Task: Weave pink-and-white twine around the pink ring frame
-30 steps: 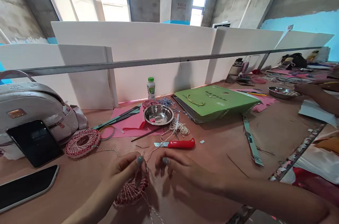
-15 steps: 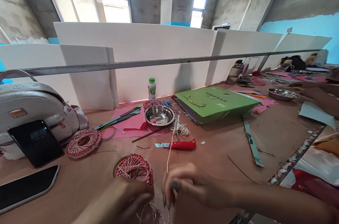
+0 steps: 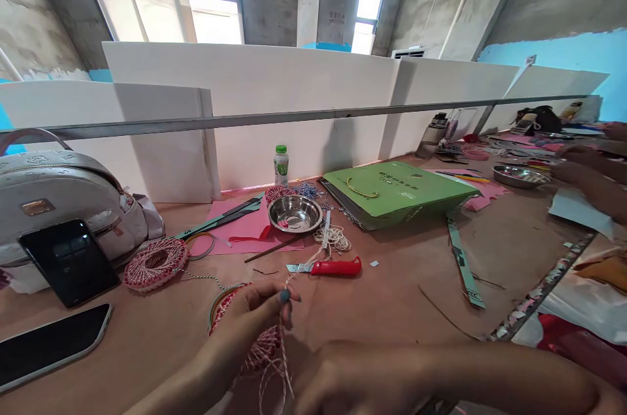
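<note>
My left hand pinches a red-and-white twine strand between its fingertips. The strand hangs down past a ring wound with the same twine, which the hand partly hides. My right hand lies low at the bottom edge, to the right of the ring, and its fingertips are out of sight. A thin twine links the ring to a finished twine-wrapped disc on the left. Nearest above my hands is a red-handled utility knife.
A steel bowl stands on pink paper beside a twine hank. A green bag lies behind. Left are a handbag and several phones. A co-worker's hands work at the far right.
My left hand has risen from the bottom edge onto the ring, covering part of it. My right hand has dropped lower and moved right. The twine strand now hangs from my left hand.
</note>
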Demonstrator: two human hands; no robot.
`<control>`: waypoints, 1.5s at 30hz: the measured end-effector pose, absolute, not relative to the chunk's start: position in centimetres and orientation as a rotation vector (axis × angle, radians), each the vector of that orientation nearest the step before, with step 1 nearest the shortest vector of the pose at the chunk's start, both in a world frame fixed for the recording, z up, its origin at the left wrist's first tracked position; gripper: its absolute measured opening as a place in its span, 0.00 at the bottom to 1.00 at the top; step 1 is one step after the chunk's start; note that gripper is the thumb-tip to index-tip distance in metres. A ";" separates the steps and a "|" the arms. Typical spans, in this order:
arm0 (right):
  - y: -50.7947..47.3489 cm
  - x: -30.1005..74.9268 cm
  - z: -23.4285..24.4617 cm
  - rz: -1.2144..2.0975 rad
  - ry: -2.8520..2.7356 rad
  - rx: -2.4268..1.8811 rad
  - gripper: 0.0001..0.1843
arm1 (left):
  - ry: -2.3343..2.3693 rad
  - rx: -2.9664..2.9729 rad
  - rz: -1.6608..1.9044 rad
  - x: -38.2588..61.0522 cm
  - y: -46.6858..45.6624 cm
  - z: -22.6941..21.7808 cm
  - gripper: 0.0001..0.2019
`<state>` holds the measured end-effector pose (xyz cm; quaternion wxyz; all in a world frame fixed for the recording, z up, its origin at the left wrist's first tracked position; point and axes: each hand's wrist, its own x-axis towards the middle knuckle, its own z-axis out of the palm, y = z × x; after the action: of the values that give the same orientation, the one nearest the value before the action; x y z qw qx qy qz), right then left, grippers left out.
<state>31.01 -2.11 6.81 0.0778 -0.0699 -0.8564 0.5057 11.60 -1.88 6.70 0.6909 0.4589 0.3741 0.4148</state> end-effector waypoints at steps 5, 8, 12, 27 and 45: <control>0.6 32.9 6.8 2.065 -1.431 -0.586 0.14 | 0.877 1.322 0.842 9.5 -2.8 7.9 0.25; 2.0 33.0 5.9 2.164 -1.205 -0.546 0.23 | 0.857 1.452 0.754 9.6 -3.5 7.3 0.26; 3.4 33.0 5.5 2.270 -1.198 -0.582 0.30 | 0.873 1.628 0.749 10.0 -3.8 7.0 0.24; 8.5 36.0 9.3 1.390 -1.881 -0.870 0.19 | 0.997 1.579 0.866 5.1 -2.6 4.9 0.23; 7.2 34.9 8.0 1.452 -1.979 -0.883 0.24 | 1.021 1.720 0.713 4.0 -2.0 7.5 0.20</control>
<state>34.93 7.20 8.05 0.2635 -0.3267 -0.7319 0.5369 4.05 -1.99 7.54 0.4875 0.7072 0.4197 0.2933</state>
